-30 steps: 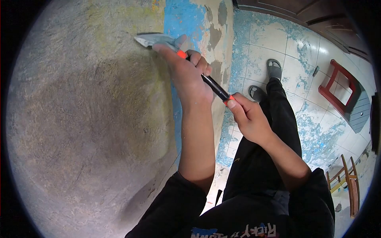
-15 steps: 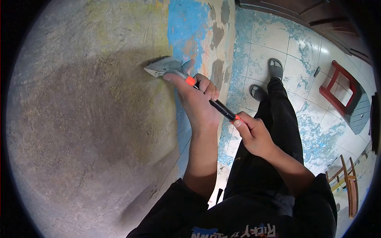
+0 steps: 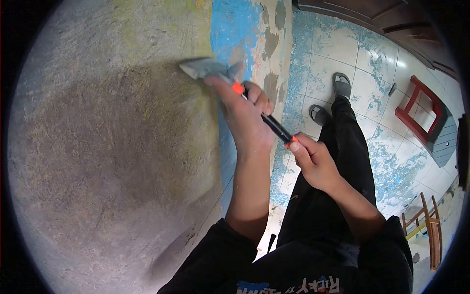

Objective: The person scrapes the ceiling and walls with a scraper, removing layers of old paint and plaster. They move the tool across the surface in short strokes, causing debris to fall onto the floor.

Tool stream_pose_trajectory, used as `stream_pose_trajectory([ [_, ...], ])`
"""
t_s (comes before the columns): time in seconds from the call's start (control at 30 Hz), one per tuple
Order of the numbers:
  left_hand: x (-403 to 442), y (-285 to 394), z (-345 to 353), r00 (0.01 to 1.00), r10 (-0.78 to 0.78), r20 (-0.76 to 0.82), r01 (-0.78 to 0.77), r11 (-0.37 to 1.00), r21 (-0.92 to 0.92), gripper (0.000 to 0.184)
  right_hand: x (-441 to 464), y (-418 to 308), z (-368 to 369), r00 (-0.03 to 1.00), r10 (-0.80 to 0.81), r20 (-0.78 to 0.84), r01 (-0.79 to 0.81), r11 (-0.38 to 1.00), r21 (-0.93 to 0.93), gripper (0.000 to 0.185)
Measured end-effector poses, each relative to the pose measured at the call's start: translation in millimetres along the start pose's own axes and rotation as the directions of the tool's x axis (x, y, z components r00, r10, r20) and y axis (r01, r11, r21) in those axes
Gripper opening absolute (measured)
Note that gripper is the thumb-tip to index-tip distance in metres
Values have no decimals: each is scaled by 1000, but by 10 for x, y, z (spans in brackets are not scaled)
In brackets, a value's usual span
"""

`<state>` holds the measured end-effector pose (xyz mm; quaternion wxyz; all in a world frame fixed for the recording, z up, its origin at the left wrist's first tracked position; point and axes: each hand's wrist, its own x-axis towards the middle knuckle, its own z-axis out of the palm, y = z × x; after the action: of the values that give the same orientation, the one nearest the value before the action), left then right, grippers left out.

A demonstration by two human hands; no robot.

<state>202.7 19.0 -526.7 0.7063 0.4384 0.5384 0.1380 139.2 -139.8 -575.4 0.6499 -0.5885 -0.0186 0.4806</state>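
Observation:
A long-handled scraper (image 3: 278, 128) with a black handle, orange bands and a grey head slants across the view. My left hand (image 3: 245, 115) is closed around its upper part, just behind the head, with the thumb stretched along it. At the lower end, by an orange band, my right hand (image 3: 317, 165) grips the handle. The scraper's grey head (image 3: 203, 67) is at the wall (image 3: 122, 137), over a yellowish patch beside the blue strip (image 3: 234, 29). Motion blurs the head and my left fingertips, so exact contact is hard to make out.
Tiles with worn blue paint (image 3: 333, 44) cover the floor, where my slippered feet stand. On the right is a red and grey plastic stool (image 3: 431, 120), with a wooden piece of furniture (image 3: 433, 235) below it. A dark brown door (image 3: 362, 14) is at the top.
The scraper's head has shifted slightly up and to the right along the wall, my left hand moving with it. My right hand keeps its grip on the handle's end.

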Motion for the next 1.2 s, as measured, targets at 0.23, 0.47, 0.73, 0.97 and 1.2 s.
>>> stream_pose_trajectory([
  [0.23, 12, -130, -146, 1000, -8, 2, 8, 999, 40, 71, -73, 142, 49, 1000, -17, -14, 16, 999, -34, 28],
  [0.47, 217, 58, 223, 996, 81, 46, -83, 996, 33, 68, 234, -120, -77, 998, 4, -62, -5, 1000, -16, 27],
  [0.73, 32, -67, -50, 1000, 9, -29, -8, 999, 35, 67, -20, 44, 42, 999, 26, -35, -28, 999, -44, 28],
  [0.97, 84, -107, 91, 998, 52, -40, -52, 998, -21, 65, 44, -63, -175, 1000, 25, -19, -27, 992, -124, 30],
  [1.2, -3, -46, 32, 998, 41, -49, -39, 998, 47, 68, -11, -76, -104, 1000, -1, -12, 0, 990, -140, 27],
])
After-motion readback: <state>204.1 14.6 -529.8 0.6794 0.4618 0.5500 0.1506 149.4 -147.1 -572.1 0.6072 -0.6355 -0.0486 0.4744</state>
